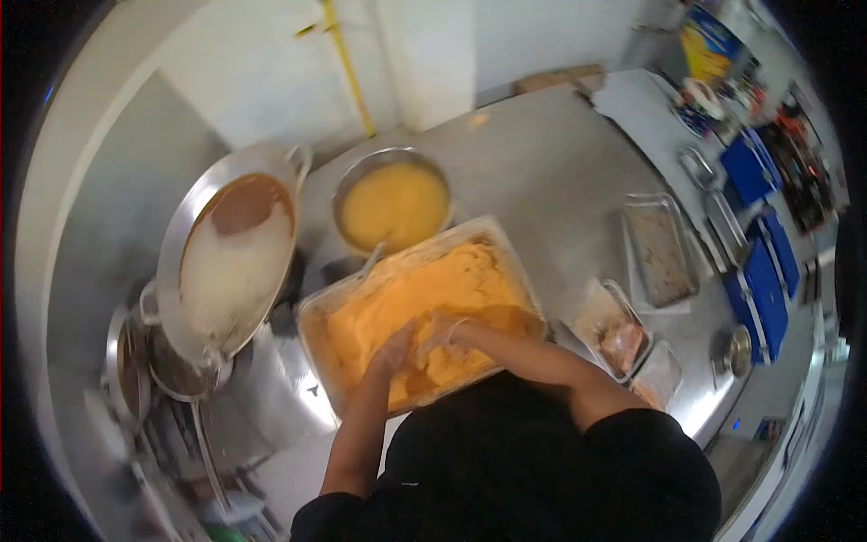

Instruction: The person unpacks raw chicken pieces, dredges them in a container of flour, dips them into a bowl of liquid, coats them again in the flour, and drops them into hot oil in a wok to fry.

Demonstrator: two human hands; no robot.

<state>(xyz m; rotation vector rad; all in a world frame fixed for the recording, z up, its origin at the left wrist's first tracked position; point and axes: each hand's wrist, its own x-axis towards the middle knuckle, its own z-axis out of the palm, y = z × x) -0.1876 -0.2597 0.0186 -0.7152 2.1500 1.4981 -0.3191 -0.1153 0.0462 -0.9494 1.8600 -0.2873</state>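
A large rectangular tray (312, 348) filled with orange powder (388, 303) lies on the steel table. My left hand (395, 348) is down in the powder near the tray's front middle. Just to its right, my right hand (439, 336) also reaches into the powder, its fingers pointing left and down. Both hands look coated with powder, and blur and powder hide most of the fingers, so whether they hold anything cannot be made out. Behind the tray stands a metal bowl of yellow liquid (395, 203), with a utensil handle (373, 259) between bowl and tray.
A wide pan of frothy oil (230, 257) stands at the left, with a strainer (181, 366) below it. On the right are a metal tray (664, 248), a container of raw meat (619, 339), a plastic bag (657, 375) and blue containers (757, 298).
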